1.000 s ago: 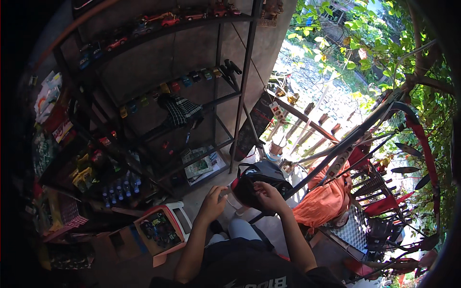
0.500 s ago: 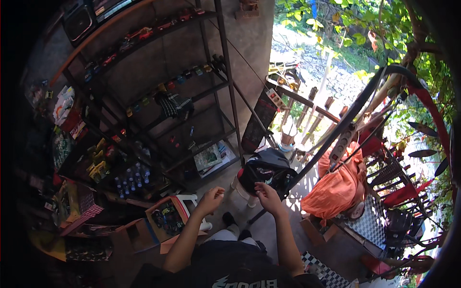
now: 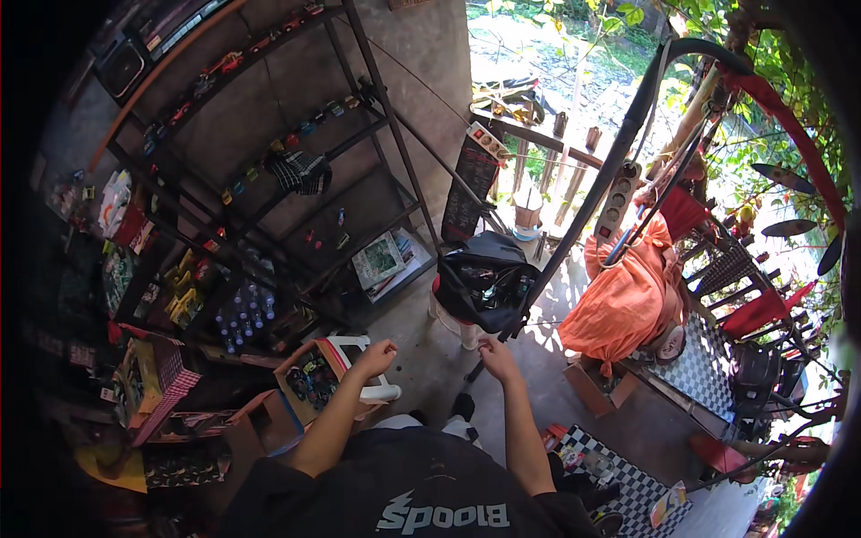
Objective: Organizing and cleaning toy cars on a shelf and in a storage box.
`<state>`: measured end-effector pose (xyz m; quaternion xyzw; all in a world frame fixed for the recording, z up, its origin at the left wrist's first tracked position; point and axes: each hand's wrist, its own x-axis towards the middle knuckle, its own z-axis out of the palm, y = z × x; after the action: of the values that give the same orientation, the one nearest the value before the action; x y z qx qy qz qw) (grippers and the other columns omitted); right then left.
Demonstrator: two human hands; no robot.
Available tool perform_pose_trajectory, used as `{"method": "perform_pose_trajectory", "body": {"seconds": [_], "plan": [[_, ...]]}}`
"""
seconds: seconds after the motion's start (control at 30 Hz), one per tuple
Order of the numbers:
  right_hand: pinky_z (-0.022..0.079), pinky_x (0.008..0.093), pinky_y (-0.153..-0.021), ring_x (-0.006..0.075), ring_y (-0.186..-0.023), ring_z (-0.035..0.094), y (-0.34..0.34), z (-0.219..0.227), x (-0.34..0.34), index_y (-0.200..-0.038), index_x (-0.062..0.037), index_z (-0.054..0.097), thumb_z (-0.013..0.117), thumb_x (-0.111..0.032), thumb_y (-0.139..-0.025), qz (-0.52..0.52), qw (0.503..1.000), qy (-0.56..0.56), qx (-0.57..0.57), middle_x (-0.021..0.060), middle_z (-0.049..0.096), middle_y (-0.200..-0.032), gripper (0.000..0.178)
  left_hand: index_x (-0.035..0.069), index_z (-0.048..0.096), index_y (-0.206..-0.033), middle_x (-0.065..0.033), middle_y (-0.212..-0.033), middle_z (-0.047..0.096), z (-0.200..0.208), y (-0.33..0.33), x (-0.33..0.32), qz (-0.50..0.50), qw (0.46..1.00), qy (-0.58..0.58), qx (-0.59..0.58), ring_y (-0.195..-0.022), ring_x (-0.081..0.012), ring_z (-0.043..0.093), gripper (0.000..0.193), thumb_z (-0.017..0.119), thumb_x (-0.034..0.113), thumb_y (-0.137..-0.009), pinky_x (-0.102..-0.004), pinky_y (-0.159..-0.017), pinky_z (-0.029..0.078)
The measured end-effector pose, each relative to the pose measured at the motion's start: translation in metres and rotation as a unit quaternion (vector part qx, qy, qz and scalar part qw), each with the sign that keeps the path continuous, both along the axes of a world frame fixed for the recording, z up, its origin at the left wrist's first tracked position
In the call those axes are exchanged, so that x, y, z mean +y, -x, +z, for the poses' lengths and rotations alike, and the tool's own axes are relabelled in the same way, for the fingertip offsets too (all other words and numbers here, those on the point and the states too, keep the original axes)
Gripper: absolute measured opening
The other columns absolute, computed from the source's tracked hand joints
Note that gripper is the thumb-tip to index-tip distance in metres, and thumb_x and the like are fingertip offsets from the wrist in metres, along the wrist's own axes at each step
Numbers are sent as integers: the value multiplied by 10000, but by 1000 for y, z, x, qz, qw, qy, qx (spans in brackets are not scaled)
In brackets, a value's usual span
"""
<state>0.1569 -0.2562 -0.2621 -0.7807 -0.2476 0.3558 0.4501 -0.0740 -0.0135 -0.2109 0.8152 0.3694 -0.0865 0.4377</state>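
We see the left hand (image 3: 377,359) and right hand (image 3: 499,357) raised well apart, fingers curled; whether either is open or closed on something, we cannot tell. Just beyond the right hand we find the black bag (image 3: 495,316), its top gaping and its contents partly visible. We note a white plastic frame (image 3: 381,393) near the left hand and, farther right, an orange cloth bundle (image 3: 614,309).
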Motion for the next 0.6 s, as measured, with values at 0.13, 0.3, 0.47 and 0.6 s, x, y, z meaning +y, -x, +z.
{"method": "perform_pose_trajectory", "body": {"seconds": [0.13, 0.3, 0.47, 0.6], "plan": [[503, 348, -810, 266, -906, 649, 13, 1, 2, -1114, 15, 612, 532, -180, -843, -25, 999, 25, -28, 171, 673, -986, 344, 25, 588, -1089, -56, -867, 622, -13, 28, 17, 21, 1000, 16, 0, -789, -135, 594, 239, 563, 146, -884, -289, -702, 483], [501, 347, -824, 268, -915, 649, 51, 10, 2, -1116, 18, 608, 524, -172, -845, -17, 998, 31, -42, 173, 672, -973, 341, 31, 600, -1089, -101, -932, 648, -2, 35, 3, 3, 999, 35, -27, -847, -199, 620, 249, 562, 173, -889, -326, -758, 490], [498, 345, -832, 271, -919, 648, 110, 33, 11, -1129, 13, 600, 522, -155, -848, -5, 998, 35, -46, 175, 670, -967, 336, 34, 610, -1087, -122, -964, 667, 2, 60, 3, -13, 993, 99, -63, -859, -224, 637, 251, 567, 190, -896, -343, -780, 498], [495, 349, -847, 268, -943, 644, 167, 52, 17, -1148, 4, 592, 528, -133, -860, -28, 999, 11, -45, 172, 664, -1011, 325, 29, 602, -1094, -97, -921, 655, -7, 100, 19, -26, 985, 133, -111, -825, -179, 615, 240, 570, 171, -903, -312, -757, 493]]}}
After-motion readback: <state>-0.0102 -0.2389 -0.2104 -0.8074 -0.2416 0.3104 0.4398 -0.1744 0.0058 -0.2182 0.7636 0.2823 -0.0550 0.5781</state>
